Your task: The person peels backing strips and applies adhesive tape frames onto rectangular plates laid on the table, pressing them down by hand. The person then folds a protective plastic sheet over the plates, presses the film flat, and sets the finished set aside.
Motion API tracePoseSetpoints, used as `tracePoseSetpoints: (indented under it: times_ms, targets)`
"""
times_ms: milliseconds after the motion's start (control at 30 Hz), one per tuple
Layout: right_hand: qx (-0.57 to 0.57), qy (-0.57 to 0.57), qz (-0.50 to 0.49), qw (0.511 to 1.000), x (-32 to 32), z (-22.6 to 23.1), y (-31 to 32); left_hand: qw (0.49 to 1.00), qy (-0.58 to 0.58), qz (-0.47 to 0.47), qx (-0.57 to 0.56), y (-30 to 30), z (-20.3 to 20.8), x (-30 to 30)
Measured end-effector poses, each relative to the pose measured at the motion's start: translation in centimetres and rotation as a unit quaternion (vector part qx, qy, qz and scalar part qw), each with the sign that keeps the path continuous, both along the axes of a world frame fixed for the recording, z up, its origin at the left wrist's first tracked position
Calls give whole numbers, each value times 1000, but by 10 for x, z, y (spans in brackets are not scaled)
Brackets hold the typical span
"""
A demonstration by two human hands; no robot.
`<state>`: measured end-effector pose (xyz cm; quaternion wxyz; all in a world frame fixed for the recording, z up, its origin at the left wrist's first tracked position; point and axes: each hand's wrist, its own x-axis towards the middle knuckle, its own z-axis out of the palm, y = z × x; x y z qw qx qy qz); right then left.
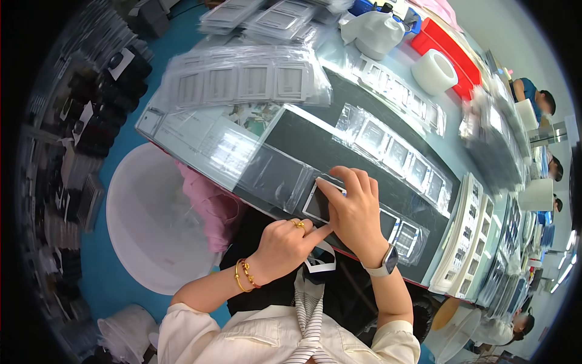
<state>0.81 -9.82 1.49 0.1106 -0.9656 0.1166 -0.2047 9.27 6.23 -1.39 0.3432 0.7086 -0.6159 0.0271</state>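
Note:
A small dark rectangular panel with a white frame point(314, 206) lies near the front edge of the dark work mat. Above it arches my right hand point(357, 212), fingers bent, with one fingertip at the frame's far left corner and the palm side hiding part of the panel. My left hand point(284, 246) is at the table edge with its fingers curled; the index finger reaches toward the panel's near edge, beside my right hand. Whatever lies within its curled fingers is hidden. Just left of the panel is a flat clear plastic sleeve point(276, 179).
Bagged framed pieces point(397, 155) form a row beyond my hands, and stacks of bagged pieces point(239, 79) stand far left. A white roll point(434, 71) sits by a red bin point(445, 57). Left of the table are a large white tub point(139, 224) and pink cloth point(209, 206).

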Motion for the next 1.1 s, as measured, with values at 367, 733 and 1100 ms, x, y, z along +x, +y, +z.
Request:
tracePoseSetpoints:
  times_ms: [367, 733, 1100]
  targets:
    - [279, -59, 8, 958, -55, 33, 17, 997, 59, -55, -12, 12, 15, -7]
    - [321, 339, -223, 856, -271, 18, 49, 999, 26, 13, -25, -7, 45, 28]
    - [106, 394, -721, 560, -623, -97, 145, 997, -70, 33, 15, -42, 18, 50]
